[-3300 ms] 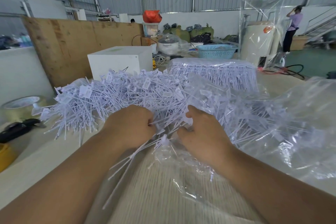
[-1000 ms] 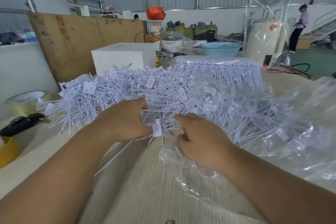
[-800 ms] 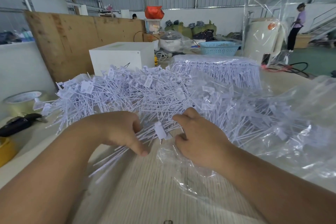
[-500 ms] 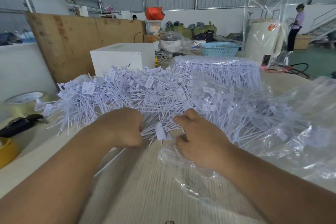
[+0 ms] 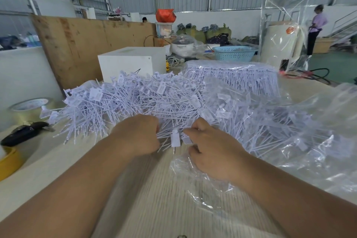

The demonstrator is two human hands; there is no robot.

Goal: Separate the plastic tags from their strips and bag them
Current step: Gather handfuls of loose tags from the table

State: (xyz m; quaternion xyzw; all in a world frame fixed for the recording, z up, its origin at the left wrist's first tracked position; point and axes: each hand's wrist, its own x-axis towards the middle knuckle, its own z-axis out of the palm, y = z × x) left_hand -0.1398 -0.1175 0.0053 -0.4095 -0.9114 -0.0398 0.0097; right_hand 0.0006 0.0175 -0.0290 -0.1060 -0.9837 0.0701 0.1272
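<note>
tags [image 5: 135, 100] everywhere, a big loose white heap spread over the table [image 5: 48, 162], right in the middle. going left to right: at the far left edge there's a yellow tape roll [image 5: 8, 162], a black tool [image 5: 23, 133] behind it, and a clear tape roll [image 5: 31, 105] a bit further back. a plywood board [image 5: 77, 44] leans up behind all that, with a white box [image 5: 133, 62] just past the heap.

left hand [image 5: 137, 135] is curled into the near edge of the heap, fingers wrapped round a bunch of tag stems. one tag [image 5: 175, 140] hangs between the two hands. right hand [image 5: 212, 149] is just beside it, thumb and forefinger pinching at the stems there, though i can't tell exactly which piece it's got. under and around that hand is a clear bag [image 5: 289, 141], crumpled, with loads of tags already inside, sprawling off to the right.

behind the bag sits a neat bundle [image 5: 231, 77] of tags in plastic, then a blue basket [image 5: 234, 53], and far right a person [image 5: 314, 29] standing on the floor.
</note>
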